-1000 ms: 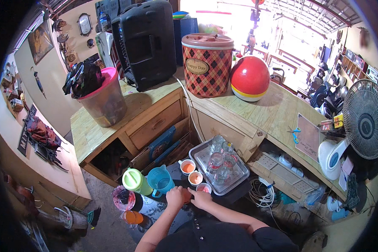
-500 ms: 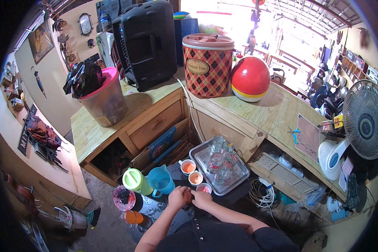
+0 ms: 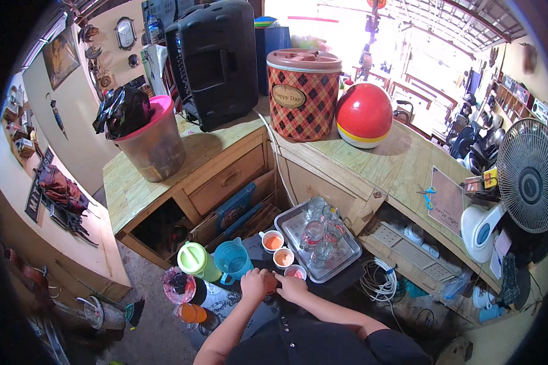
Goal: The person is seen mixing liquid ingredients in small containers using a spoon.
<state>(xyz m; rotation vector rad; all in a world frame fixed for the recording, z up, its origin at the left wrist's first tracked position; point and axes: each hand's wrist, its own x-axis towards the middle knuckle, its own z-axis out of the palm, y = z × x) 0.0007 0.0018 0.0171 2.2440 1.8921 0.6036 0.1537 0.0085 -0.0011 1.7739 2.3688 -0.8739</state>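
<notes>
My left hand [image 3: 256, 283] and my right hand [image 3: 291, 289] are closed close together over a dark worktop [image 3: 225, 310], around a small reddish thing largely hidden by the fingers. Just left of them stand a blue jug [image 3: 232, 258] and a light green pitcher [image 3: 195, 258]. Cups with orange contents [image 3: 273, 242] stand beyond my hands, and a cup with pink contents [image 3: 296, 272] is beside my right hand. A metal tray [image 3: 353, 246] holds several glasses [image 3: 313, 231]. At the left, glasses of orange liquid [image 3: 192, 314] sit near a crumpled pink bag [image 3: 178, 283].
A wooden L-shaped counter [image 3: 396, 170] carries a bucket with a black bag [image 3: 149, 155], black speaker [image 3: 216, 67], plaid container [image 3: 301, 106], red ball [image 3: 364, 111], scissors [image 3: 430, 198] and fan [image 3: 523, 176]. A coiled white cable [image 3: 377, 280] lies below at right.
My fingers have shifted slightly around the reddish thing, covering more of it than a second ago. The cups, jugs and tray stay in place.
</notes>
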